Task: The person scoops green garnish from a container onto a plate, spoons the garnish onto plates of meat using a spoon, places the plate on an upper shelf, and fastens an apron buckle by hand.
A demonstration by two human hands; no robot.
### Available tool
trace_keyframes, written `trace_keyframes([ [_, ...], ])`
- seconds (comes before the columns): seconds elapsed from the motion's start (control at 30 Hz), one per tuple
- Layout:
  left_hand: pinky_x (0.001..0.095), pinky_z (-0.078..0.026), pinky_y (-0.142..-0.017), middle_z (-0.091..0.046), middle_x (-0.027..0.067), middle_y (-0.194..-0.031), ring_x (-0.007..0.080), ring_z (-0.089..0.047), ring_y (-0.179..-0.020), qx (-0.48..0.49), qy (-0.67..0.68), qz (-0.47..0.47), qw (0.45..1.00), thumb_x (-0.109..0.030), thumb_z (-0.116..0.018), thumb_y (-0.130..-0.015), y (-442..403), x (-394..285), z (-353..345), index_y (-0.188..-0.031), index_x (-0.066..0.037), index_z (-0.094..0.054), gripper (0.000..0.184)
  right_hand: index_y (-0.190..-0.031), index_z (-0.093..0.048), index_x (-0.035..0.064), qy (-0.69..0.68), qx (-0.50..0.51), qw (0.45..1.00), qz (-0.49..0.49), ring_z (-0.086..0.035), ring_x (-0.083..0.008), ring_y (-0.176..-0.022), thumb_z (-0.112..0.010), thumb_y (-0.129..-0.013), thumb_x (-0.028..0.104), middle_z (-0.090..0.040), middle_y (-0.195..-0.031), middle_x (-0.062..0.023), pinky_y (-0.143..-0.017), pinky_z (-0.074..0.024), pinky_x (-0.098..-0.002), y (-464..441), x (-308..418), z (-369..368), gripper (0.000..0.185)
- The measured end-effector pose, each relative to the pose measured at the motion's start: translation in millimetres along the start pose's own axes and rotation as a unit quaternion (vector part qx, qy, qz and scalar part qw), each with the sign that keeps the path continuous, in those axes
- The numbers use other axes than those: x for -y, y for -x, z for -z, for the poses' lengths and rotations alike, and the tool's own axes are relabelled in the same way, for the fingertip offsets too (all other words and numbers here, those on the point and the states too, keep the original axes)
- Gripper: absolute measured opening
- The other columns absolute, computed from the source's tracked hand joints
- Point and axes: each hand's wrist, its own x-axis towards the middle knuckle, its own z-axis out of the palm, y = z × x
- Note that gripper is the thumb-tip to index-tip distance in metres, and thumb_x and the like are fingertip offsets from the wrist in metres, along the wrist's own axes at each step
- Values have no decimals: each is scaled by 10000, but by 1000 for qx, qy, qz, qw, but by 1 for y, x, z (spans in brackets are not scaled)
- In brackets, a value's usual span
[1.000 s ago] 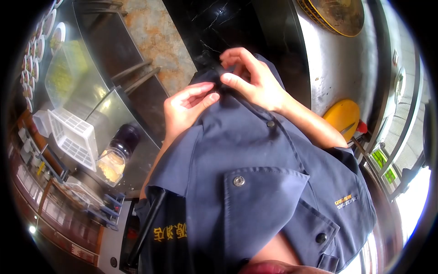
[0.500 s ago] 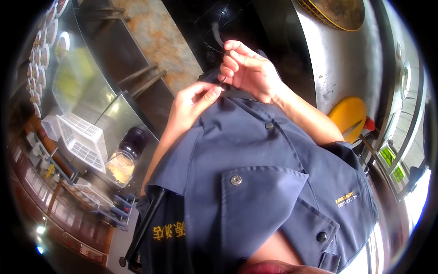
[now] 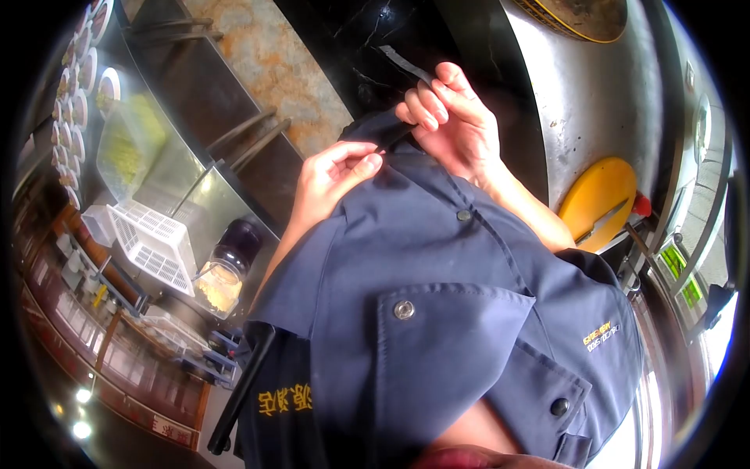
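Observation:
Both hands are in front of my waist, above the dark blue jacket [image 3: 437,234]. My left hand [image 3: 332,176] is closed, with thumb and forefinger pinching a dark end at the jacket's lower edge. A little higher and to the right, my right hand [image 3: 457,117] has its fingers curled round a thin dark strip [image 3: 406,62], like a cloth tie. Its flat free end sticks out beyond the fingers, up and to the left. Between the two hands runs a dark stretch, and I cannot tell whether it is the same strip.
At the left, a steel counter holds a white plastic basket [image 3: 152,238], a jar [image 3: 237,244], a container of pale food [image 3: 218,288] and several plates. To the right, a knife [image 3: 603,221] lies on a round yellow board [image 3: 598,191]. A large pan [image 3: 582,17] is beyond.
My right hand has moved right and away from the left, opening a gap between them. The strip's free end, blurred before, now shows clearly. My left hand keeps its pinch.

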Motion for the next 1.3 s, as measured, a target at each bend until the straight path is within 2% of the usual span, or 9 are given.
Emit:
trace_keyframes([
  [0.13,225,-531,-843,-714,96,-1091,100,-668,-947,44,-19,-20,999,-68,-734,-959,3,5,8,-1201,81,-652,296,-1155,-554,119,83,88,991,-58,-477,-161,-674,-542,-1058,131,-473,-689,-6,-732,-397,-333,-1,15,-9,99],
  [0.57,240,-531,-885,-709,81,-1062,106,-670,-958,20,2,11,1000,0,-738,-932,5,3,9,-1193,79,-664,283,-1105,-580,134,12,6,999,33,-395,-111,-610,-528,-1053,119,-395,-658,22,-679,-347,-302,0,47,-5,75],
  [0.67,244,-529,-885,-706,70,-1046,101,-667,-952,64,-56,-3,996,-13,-747,-929,-3,-3,14,-1171,70,-672,267,-1194,-555,94,133,16,988,-70,-465,-133,-661,-550,-1051,141,-459,-699,-2,-703,-388,-297,-3,64,8,151],
  [0.83,232,-521,-858,-690,35,-982,83,-654,-914,58,-141,55,987,-35,-736,-941,3,-29,14,-1167,20,-671,242,-1421,-501,75,461,-30,880,-113,-630,-138,-1075,-636,-1026,177,-699,-1082,-86,-955,-493,-298,28,93,21,429],
  [0.93,209,-483,-816,-661,-1,-941,45,-608,-883,65,-118,99,986,-1,-678,-961,11,-3,27,-1092,-15,-626,141,-960,-752,9,505,30,853,-130,-647,-150,-992,-717,-963,117,-720,-1023,-70,-931,-505,-314,86,123,44,115],
  [1.03,191,-441,-770,-629,-28,-899,14,-558,-854,78,-119,118,983,16,-633,-980,6,11,35,-1058,-45,-588,109,-852,-723,-5,502,-9,855,-129,-656,-144,-904,-727,-949,95,-720,-927,-55,-871,-507,-300,101,143,54,139],
  [1.17,167,-411,-721,-626,-46,-866,-5,-551,-798,153,-183,48,970,7,-723,-920,-20,-10,12,-1124,-28,-595,244,-1143,-697,54,772,168,603,113,-570,-312,-1258,-729,-788,-28,-677,-1232,-80,-1118,-432,-454,52,131,20,367],
  [1.23,163,-411,-674,-618,-39,-841,-10,-546,-756,181,-269,22,946,7,-770,-877,-30,-18,6,-1119,-24,-651,271,-1199,-675,72,753,292,587,52,-503,-318,-1348,-726,-750,-22,-636,-1306,-76,-1203,-329,-502,34,110,9,462],
  [1.3,176,-434,-660,-637,-22,-846,3,-568,-747,164,-313,-20,935,-9,-788,-865,-27,-12,8,-1112,-24,-677,271,-987,-678,88,799,345,491,44,-580,-284,-1175,-739,-747,78,-647,-1020,-51,-1190,-320,-561,30,109,1,248],
])
